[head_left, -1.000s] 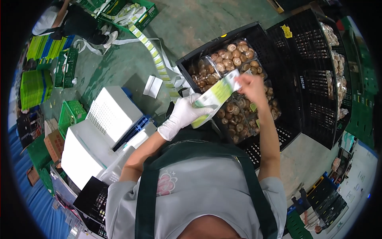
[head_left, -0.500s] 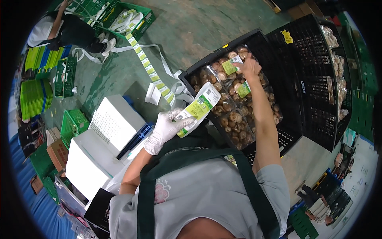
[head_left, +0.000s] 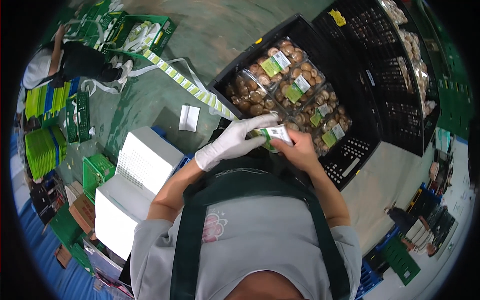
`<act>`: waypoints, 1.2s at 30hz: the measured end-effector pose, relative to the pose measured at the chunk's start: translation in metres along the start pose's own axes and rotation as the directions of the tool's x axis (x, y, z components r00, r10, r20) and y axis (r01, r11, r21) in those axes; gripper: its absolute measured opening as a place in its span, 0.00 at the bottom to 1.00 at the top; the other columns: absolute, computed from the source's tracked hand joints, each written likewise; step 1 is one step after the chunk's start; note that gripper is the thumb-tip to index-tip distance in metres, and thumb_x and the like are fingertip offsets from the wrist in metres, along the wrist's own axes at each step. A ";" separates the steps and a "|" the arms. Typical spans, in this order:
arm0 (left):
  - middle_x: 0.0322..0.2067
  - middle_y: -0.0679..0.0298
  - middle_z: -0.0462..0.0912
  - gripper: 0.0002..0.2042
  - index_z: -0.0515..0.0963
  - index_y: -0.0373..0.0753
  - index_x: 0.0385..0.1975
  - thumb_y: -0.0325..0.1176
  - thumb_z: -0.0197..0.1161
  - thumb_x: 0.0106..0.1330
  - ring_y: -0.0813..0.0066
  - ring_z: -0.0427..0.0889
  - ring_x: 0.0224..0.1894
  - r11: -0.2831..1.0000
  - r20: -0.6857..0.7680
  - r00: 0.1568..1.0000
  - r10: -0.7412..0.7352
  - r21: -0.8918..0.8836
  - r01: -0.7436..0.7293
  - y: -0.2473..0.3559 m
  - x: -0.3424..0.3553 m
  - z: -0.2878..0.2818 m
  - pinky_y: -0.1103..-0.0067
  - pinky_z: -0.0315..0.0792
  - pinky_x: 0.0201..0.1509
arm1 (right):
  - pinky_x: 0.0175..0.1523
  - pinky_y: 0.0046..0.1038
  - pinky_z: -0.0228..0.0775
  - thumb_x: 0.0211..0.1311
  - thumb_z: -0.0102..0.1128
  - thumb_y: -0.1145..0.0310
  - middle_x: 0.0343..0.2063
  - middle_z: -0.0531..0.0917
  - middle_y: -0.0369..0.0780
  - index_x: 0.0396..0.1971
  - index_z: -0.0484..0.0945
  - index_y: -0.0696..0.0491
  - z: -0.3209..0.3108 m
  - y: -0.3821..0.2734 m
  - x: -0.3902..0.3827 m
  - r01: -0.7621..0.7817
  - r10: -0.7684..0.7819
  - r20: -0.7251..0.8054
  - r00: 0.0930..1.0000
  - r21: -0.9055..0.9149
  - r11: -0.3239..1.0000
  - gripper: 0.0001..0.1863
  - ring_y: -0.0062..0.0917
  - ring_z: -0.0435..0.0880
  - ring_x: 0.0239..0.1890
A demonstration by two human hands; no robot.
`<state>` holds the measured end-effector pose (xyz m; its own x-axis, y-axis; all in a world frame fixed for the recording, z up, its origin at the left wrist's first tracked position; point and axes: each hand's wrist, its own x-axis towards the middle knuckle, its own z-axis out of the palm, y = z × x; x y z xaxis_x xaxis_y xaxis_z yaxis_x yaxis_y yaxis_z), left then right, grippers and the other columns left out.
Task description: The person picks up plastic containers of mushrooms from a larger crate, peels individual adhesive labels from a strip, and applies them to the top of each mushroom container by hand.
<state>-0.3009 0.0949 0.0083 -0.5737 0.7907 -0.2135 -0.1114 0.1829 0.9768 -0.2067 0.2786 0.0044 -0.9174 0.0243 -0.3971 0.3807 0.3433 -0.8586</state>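
My left hand (head_left: pixel 232 141), in a white glove, is closed around a green and white label strip (head_left: pixel 267 133) just in front of the crate. My bare right hand (head_left: pixel 301 151) pinches the strip's free end between thumb and fingers, close beside the left. Beyond them stands a black plastic crate (head_left: pixel 295 25) of clear-wrapped mushroom packs. Several packs bear a green and white label, such as the far one (head_left: pixel 275 63) and the one nearer the middle (head_left: pixel 297 89). A pack of mushrooms (head_left: pixel 245 94) at the crate's left shows no label. My hands partly hide the nearest packs.
From the crate's left, a long label strip (head_left: pixel 175 75) trails over the floor to a green crate (head_left: pixel 167 32). A person (head_left: pixel 75 62) is beside that crate. White foam boxes (head_left: pixel 145 155) stand at left; black crates with packs (head_left: pixel 410 50) stand at right.
My right hand has left the label on a far mushroom pack and come back toward me, meeting the left hand at the label strip. The view has shifted slightly.
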 end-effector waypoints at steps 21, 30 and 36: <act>0.24 0.69 0.79 0.09 0.80 0.36 0.33 0.32 0.65 0.56 0.86 0.75 0.28 0.906 0.196 0.905 -0.377 0.281 0.317 0.021 0.026 -0.020 0.85 0.71 0.33 | 0.22 0.16 0.65 0.50 0.67 0.60 0.22 0.80 0.33 0.30 0.81 0.57 -0.041 0.187 -0.047 -0.509 0.665 -0.261 0.700 0.470 0.721 0.15 0.13 0.74 0.20; 0.26 0.62 0.80 0.13 0.76 0.34 0.38 0.33 0.63 0.56 0.82 0.77 0.28 0.900 0.193 0.920 -0.343 0.350 0.262 0.033 0.026 -0.015 0.82 0.72 0.34 | 0.28 0.31 0.73 0.50 0.62 0.47 0.19 0.80 0.47 0.22 0.79 0.62 -0.016 0.207 -0.019 -0.697 0.547 -0.440 0.712 -0.353 0.624 0.26 0.32 0.82 0.24; 0.27 0.60 0.82 0.12 0.77 0.33 0.39 0.29 0.61 0.56 0.81 0.77 0.27 0.871 0.157 0.904 -0.399 0.372 0.320 0.030 0.025 -0.020 0.82 0.72 0.35 | 0.31 0.37 0.73 0.48 0.61 0.45 0.24 0.81 0.46 0.22 0.80 0.55 -0.044 0.151 -0.027 -0.669 0.555 -0.384 0.738 -0.523 0.528 0.24 0.41 0.80 0.28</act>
<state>-0.3345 0.1086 0.0328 -0.3463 0.7335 -0.5849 0.0214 0.6295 0.7767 -0.1295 0.3713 -0.1002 -0.5106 0.5684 -0.6451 0.7541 0.6565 -0.0185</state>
